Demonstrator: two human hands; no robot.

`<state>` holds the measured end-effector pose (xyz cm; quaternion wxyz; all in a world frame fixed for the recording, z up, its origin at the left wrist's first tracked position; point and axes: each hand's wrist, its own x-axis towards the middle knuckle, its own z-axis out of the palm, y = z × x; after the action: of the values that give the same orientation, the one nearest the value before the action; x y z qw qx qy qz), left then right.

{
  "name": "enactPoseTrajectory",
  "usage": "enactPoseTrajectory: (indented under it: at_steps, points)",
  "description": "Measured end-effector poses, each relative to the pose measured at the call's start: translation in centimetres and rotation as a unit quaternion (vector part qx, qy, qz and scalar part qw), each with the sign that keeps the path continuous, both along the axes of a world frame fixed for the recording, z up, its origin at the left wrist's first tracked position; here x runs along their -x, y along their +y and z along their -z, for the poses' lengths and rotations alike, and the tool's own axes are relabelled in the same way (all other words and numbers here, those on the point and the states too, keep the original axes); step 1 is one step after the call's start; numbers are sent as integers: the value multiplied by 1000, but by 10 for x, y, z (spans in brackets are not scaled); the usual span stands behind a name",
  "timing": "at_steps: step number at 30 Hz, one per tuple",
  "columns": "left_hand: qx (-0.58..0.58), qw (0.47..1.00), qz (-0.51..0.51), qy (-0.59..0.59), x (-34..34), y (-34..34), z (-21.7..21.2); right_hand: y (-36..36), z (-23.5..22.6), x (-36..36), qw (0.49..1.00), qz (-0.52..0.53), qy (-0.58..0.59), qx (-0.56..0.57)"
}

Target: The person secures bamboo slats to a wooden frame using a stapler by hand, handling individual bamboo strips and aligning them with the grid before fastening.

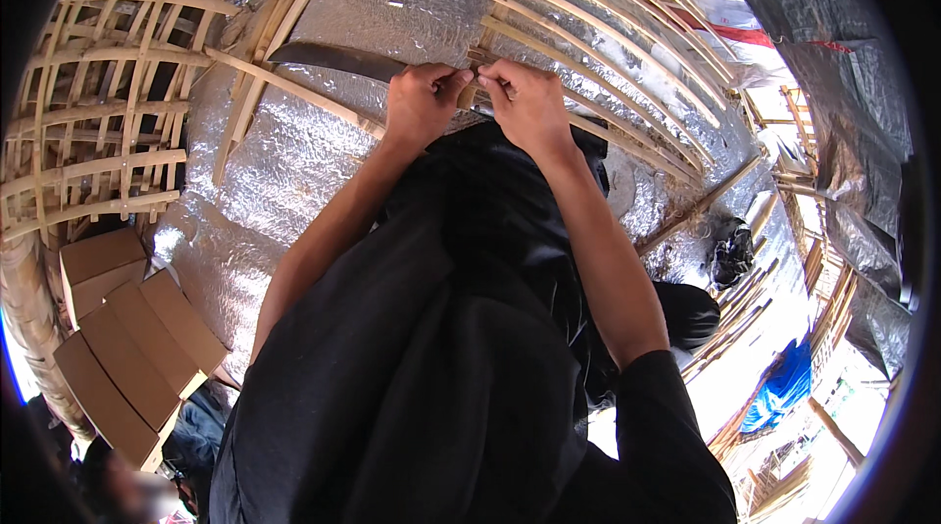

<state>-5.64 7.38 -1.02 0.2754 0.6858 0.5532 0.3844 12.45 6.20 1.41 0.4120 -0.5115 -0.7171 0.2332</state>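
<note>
My left hand [420, 104] and my right hand [529, 104] are close together just beyond my lap, fingers curled and thumbs pressed to the forefingers. What they pinch is too small to make out. A long dark curved blade [338, 59], like a machete's, reaches leftward from behind my left hand. Whether that hand grips it or only passes over it, I cannot tell. Between the hands shows a short piece of brown wood [468, 96], perhaps the blade's handle. Split bamboo strips [578, 34] lie side by side just beyond my right hand.
Shiny silver sheeting [294, 147] covers the ground around me. A woven bamboo lattice [108, 83] stands at left, above brown cardboard boxes [137, 348]. Another person [123, 485] is partly visible at lower left. Bamboo pieces [730, 318] and a blue sheet [781, 387] lie at right.
</note>
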Motion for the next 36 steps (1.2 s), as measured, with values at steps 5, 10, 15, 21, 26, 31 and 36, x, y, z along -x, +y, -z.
enactPoseTrajectory:
  at_steps: [5,10,15,21,26,31,36]
  points:
    - [-41,999,8,-14,-21,-6,-10,-11,4,-13,996,31,-73,-50]
    - [-131,990,52,29,-51,-25,-23,-27,-12,-37,998,23,-56,-25]
    - [-181,978,59,82,-65,-28,-14,-55,-26,-69,999,30,29,34]
    - [-182,978,60,86,-80,-28,-11,-105,-31,-161,982,119,86,122]
    - [-155,984,78,27,-76,-39,-8,-105,-15,-174,971,181,47,152]
    - [-153,984,85,31,-76,-37,-16,-54,-22,-168,983,174,-46,47]
    - [-168,981,81,42,-73,-27,-12,27,-23,-145,975,2,-220,-26]
